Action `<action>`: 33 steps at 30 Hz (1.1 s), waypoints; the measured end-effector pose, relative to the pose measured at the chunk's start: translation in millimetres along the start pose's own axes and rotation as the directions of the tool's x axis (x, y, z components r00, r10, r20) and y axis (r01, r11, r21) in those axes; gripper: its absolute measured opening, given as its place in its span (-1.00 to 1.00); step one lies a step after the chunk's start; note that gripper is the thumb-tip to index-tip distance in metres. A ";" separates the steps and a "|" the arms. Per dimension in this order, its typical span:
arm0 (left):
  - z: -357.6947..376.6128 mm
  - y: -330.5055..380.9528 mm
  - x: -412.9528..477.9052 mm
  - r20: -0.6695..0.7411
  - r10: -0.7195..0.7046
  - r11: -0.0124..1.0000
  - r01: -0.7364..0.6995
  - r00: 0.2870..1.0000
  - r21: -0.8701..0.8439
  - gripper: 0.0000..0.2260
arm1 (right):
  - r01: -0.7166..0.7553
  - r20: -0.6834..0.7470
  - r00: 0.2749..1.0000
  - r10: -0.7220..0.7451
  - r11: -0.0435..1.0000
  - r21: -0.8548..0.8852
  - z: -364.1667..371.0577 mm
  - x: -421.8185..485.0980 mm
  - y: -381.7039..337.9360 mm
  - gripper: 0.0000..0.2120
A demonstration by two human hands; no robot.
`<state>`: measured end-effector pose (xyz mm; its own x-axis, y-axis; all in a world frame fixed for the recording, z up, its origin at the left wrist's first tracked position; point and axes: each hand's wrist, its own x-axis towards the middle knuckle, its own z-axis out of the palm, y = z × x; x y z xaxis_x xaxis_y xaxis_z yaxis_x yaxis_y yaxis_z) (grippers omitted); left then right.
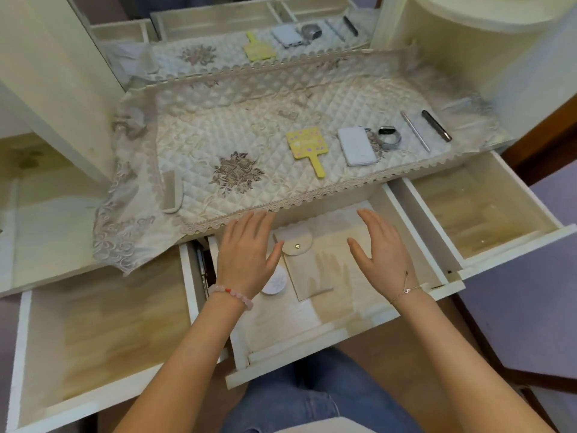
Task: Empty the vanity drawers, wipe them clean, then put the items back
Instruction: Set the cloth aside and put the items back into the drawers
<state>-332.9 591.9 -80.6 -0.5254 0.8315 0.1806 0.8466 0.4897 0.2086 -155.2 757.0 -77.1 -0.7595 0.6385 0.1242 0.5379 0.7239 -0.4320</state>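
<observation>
The middle vanity drawer (pixel 327 337) is pulled out. In it lie a beige snap pouch (pixel 309 267) and a round white compact (pixel 274 284), partly under my left hand. My left hand (pixel 246 251) hovers flat and open over the drawer's left part, beside the pouch. My right hand (pixel 377 242) hovers open over the drawer's right part. Neither hand holds anything. The left drawer (pixel 93 332) and the right drawer (pixel 480 210) are open too, with bare wooden floors.
On the quilted lace-edged cloth (pixel 249 132) lie a yellow hand mirror (pixel 307 148), a white power bank (pixel 357 146), a smartwatch (pixel 389 137), a silver pen (pixel 415 131), a dark slim bar (pixel 436 125) and a beige comb (pixel 171 195). A mirror stands behind. My knees are under the drawer.
</observation>
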 end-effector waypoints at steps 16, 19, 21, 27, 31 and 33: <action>11.1 67.7 28.6 -0.091 -0.034 0.998 0.038 0.995 0.042 -0.53 | 0.071 -0.030 0.997 -0.071 0.997 0.003 -37.4 33.9 72.8 -0.42; 20.5 99.2 43.3 -0.097 -0.081 0.995 0.087 0.992 0.053 -0.53 | 0.129 -0.005 0.992 -0.129 0.992 0.006 -43.8 46.9 104.6 -0.43; 25.4 118.5 53.3 -0.101 -0.135 0.989 0.141 0.986 0.051 -0.52 | 0.162 0.021 0.987 -0.162 0.987 0.018 -48.5 58.4 125.8 -0.44; 38.7 167.7 73.5 -0.107 -0.272 0.961 0.275 0.956 0.022 -0.52 | 0.221 0.094 0.970 -0.225 0.974 0.051 -71.9 87.0 172.1 -0.43; 46.8 190.1 85.5 -0.102 -0.335 0.941 0.337 0.937 0.003 -0.52 | 0.247 0.120 0.960 -0.254 0.966 0.074 -80.5 99.4 191.0 -0.46; 49.7 197.0 92.1 -0.101 -0.332 0.942 0.335 0.938 0.010 -0.52 | 0.250 0.117 0.959 -0.258 0.965 0.081 -83.7 105.6 198.5 -0.47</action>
<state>-210.3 778.0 -70.6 -0.7826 0.5906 0.1968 0.6225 0.7426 0.2470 -98.1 990.0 -75.0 -0.9100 0.3950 0.1257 0.3000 0.8369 -0.4578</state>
